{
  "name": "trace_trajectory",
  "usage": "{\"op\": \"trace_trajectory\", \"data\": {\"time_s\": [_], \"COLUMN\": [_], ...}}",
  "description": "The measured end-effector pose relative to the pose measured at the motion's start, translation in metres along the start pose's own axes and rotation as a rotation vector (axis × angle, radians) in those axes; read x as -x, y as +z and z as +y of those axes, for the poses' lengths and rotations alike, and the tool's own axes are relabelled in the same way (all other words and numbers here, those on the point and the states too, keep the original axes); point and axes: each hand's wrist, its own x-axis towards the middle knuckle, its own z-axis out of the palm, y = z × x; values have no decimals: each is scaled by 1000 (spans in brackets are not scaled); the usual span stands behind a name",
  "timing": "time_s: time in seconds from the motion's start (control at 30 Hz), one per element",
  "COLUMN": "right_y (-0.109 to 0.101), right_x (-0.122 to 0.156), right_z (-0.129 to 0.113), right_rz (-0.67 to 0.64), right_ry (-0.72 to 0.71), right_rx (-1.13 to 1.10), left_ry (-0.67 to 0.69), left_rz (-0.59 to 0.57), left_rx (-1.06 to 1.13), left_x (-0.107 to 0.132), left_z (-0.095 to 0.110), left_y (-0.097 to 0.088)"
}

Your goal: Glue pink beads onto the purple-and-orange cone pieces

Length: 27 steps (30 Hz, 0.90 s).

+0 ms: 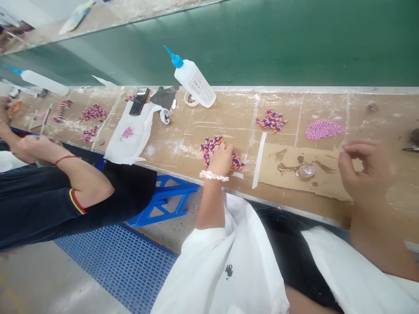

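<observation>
Fingers of left hand [221, 159]: curled down into the pile of purple and orange pieces [209, 146], tips hidden under the knuckles; I cannot tell whether they grip any.
Fingers of right hand [366, 170]: thumb and forefinger drawn together at the tips, the rest loosely curled, held over the table [229, 122] at the right; anything pinched is too small to see.
Pile: mid-table near the front edge, its long axis running from far left to near right under the hand.
Bottle [194, 80]: propped at a slant at the far edge, blue nozzle pointing far left.
Writing: the bottle's label carries print, too small to read.
Nearby: second mixed pile [271, 120], pink pile [323, 129], white strip [259, 159] just right of the left hand.
</observation>
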Motion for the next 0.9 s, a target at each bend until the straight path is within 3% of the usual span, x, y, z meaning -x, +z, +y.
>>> {"op": "trace_trajectory", "data": {"time_s": [0.2,0.37,0.5,0.6,0.7,0.8,0.9], "right_y": [-3,-2,0,1,0,1,3], "right_x": [-3,-4,-2,0,4,7,10], "right_z": [-3,-4,-6,-10,-13,-13,-10], "right_rz": [-72,-54,-60,-106,-225,-324,-305], "right_ry": [-41,-90,-67,-18,63,167,255], "right_rx": [7,-16,-31,-92,-229,-406,-495], "left_ry": [31,83,157,346,697,1037,1208], "left_rz": [52,104,324,547,695,947,1158], "left_rx": [-29,-21,103,259,332,298,309], "left_x": [8,7,9,14,17,13,4], "left_z": [6,3,5,26,61,100,132], "left_y": [2,4,0,-3,-6,-10,-15]}}
